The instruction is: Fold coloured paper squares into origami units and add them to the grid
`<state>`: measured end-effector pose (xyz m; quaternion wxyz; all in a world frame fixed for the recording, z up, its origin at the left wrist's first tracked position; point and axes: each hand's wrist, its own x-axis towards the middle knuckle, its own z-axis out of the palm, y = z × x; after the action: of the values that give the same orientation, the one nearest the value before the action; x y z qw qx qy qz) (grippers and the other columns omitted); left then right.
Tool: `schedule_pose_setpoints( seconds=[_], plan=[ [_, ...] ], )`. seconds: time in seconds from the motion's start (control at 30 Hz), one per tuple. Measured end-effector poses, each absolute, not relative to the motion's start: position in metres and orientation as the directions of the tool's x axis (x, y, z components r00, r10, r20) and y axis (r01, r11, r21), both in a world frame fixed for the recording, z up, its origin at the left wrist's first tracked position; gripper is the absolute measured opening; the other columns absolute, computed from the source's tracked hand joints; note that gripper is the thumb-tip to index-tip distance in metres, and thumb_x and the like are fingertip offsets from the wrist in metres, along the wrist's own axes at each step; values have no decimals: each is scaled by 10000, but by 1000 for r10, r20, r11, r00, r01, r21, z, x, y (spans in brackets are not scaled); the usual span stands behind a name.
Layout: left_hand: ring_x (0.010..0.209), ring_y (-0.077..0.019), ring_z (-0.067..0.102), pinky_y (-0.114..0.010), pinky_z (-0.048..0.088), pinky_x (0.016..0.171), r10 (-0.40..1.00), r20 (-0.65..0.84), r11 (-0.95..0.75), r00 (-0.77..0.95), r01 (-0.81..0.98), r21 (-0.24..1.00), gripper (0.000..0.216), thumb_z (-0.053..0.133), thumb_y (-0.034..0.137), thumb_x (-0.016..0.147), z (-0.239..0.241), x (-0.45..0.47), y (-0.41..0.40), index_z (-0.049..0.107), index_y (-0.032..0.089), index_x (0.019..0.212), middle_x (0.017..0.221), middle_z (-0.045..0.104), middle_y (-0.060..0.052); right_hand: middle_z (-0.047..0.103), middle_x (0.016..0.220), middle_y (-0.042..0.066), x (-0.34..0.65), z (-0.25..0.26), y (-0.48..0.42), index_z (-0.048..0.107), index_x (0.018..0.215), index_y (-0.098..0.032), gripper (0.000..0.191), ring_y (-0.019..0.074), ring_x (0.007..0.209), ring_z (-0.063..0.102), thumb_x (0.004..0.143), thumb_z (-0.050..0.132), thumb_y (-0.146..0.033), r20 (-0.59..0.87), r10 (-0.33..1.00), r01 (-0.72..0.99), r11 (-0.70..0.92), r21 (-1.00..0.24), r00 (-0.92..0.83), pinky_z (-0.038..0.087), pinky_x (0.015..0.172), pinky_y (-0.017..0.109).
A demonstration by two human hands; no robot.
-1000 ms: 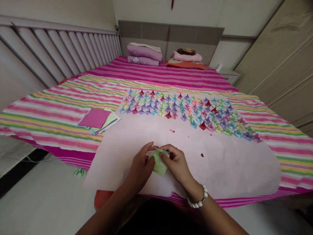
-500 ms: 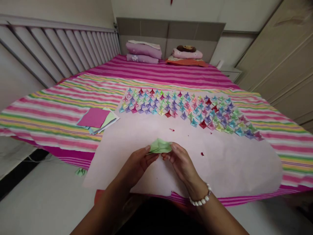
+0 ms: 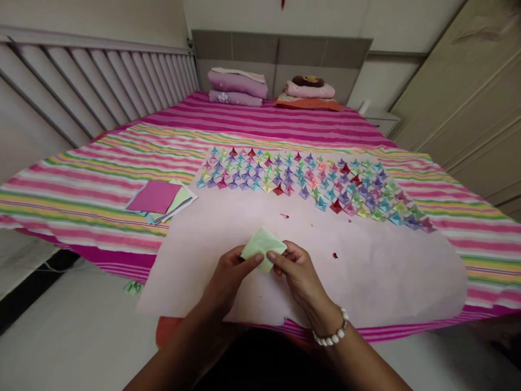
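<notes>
Facing upward as a flat diamond, the green paper point(image 3: 262, 240) looked low and puffed half a second ago; its layers now seem pressed together, a fold apparently settled. The left hand point(image 3: 228, 273) and right hand point(image 3: 301, 273) pinch it, thumbs on top, above the pale sheet point(image 3: 391, 277). Beyond lie folded paper pieces point(image 3: 336, 207); leftward, a paper stack point(image 3: 153, 196).
</notes>
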<state>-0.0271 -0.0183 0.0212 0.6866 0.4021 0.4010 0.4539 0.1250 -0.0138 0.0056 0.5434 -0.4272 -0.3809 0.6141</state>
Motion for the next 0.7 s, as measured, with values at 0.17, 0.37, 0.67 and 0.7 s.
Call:
schedule_pose_setpoints(
  seconds=[0.17,0.37,0.67,0.7],
  plan=[
    [727,-144,569,-247,417,706,962,-211,252,176,-255,933,213,739,343,745,18,-24,-20,755,175,876,744,693,-12,566,574,-49,121,10,-16,657,679,-191,225,87,508,446,611,829,-319,-106,992,-351,-121,-928,-62,332,493,220],
    [755,-181,598,-280,444,737,964,-216,252,151,-285,925,254,699,402,768,18,-23,-19,756,164,840,749,703,-40,532,528,-44,122,8,-17,654,614,-178,218,92,518,428,693,773,-343,-105,994,-317,-106,-943,-21,327,525,232],
    [804,-177,615,-300,449,812,950,-158,246,269,-335,910,258,703,325,783,20,-21,-19,735,153,973,820,719,-54,518,521,-42,121,9,-19,644,637,-178,238,98,513,427,731,747,-371,-116,993,-340,-104,-934,14,322,541,245],
    [796,-174,613,-301,449,808,947,-168,257,273,-335,906,251,695,328,792,19,-21,-20,736,152,965,807,716,-52,517,518,-42,120,10,-19,640,634,-177,241,97,512,426,733,746,-371,-119,993,-343,-110,-933,4,322,540,244]
  ],
)
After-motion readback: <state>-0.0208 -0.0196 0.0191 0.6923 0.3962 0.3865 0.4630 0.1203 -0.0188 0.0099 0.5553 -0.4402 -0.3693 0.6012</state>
